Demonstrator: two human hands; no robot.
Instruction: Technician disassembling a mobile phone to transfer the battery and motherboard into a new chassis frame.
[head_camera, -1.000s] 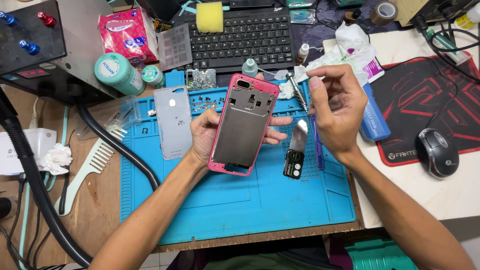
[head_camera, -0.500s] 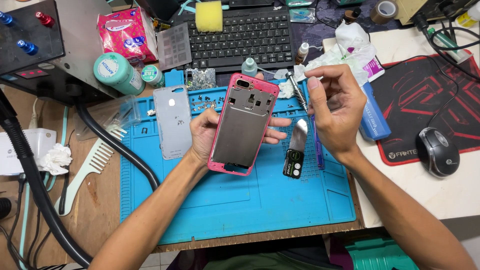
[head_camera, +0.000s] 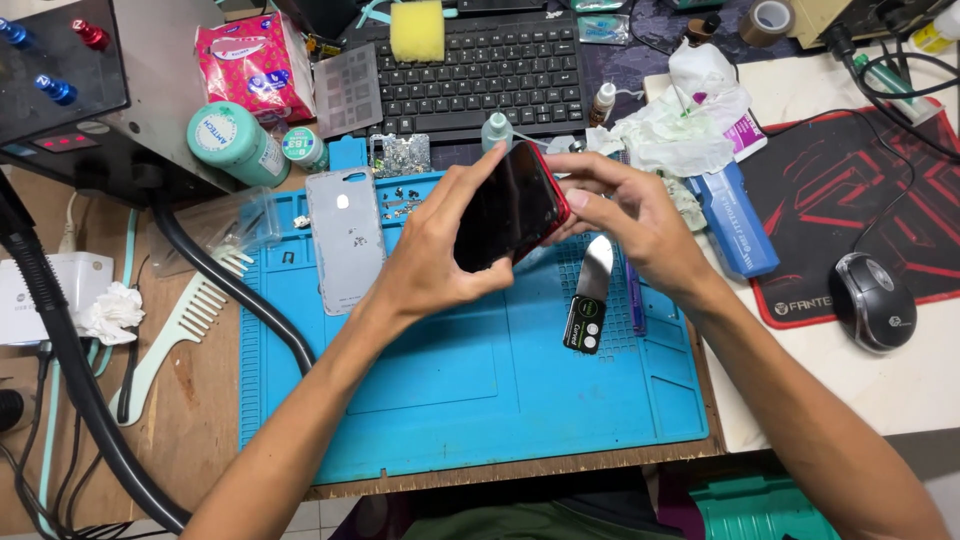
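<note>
Red-framed phone with dark glass screen (head_camera: 510, 205) sat tilted above the blue silicone mat (head_camera: 450, 400), left hand (head_camera: 430, 265) gripping its lower edge, right hand (head_camera: 625, 215) fingertips pinching its top corner.

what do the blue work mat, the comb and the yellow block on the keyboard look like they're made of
Blue work mat: probably silicone or soft rubber, matte, with moulded compartments. Comb: looks like hard plastic, pale green, smooth. Yellow block: seemingly foam sponge, with a dull, porous-looking surface and soft edges.
</note>
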